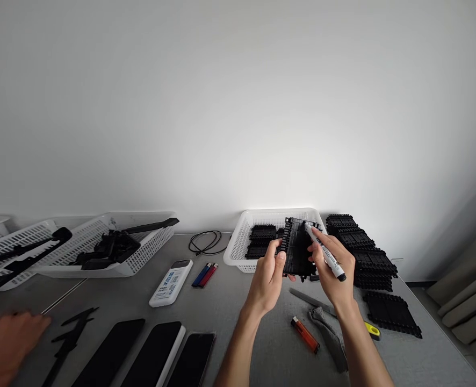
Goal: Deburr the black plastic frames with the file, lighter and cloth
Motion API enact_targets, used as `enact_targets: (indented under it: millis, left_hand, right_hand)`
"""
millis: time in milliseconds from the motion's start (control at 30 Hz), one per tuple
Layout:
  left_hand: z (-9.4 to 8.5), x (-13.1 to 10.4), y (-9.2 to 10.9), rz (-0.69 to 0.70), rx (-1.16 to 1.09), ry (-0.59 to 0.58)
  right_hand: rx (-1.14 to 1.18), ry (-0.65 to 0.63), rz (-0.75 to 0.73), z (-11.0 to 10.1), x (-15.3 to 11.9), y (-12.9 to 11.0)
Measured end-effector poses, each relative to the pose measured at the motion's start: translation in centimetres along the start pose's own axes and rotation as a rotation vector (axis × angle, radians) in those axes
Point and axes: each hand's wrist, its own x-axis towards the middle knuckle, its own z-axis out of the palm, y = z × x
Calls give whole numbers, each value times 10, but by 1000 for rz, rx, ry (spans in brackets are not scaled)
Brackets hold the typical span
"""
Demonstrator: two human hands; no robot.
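Now, your left hand [269,277] gripped the black plastic panel [298,250] by its toothed edge, fingers wrapped around its side. Your right hand [337,263] pinched the white marker [325,252], its tip at the panel's upper part. The panel was raised in front of the white basket [238,244], left of the stacked black panels [362,250]; an orange lighter [304,334] lay between your forearms.

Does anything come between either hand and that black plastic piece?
Nothing visible separates the left hand from the black plastic piece it holds. A white marker, gripped by the right hand, comes between that hand and the piece's upper part.
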Motion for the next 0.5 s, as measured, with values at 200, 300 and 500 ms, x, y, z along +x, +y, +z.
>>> enact_targets:
  millis: [200,300,500]
  left_hand:
    - [-3,-4,3,21,-1,-54]
    - [-2,-2,1,-10,-80,-35]
    - [-4,7,-11,-84,-229,80]
  right_hand:
    - [-24,-17,-46,2,2,-2]
    - [4,88,-77,2,-3,-12]
    - [92,355,-14,-25,-20,-45]
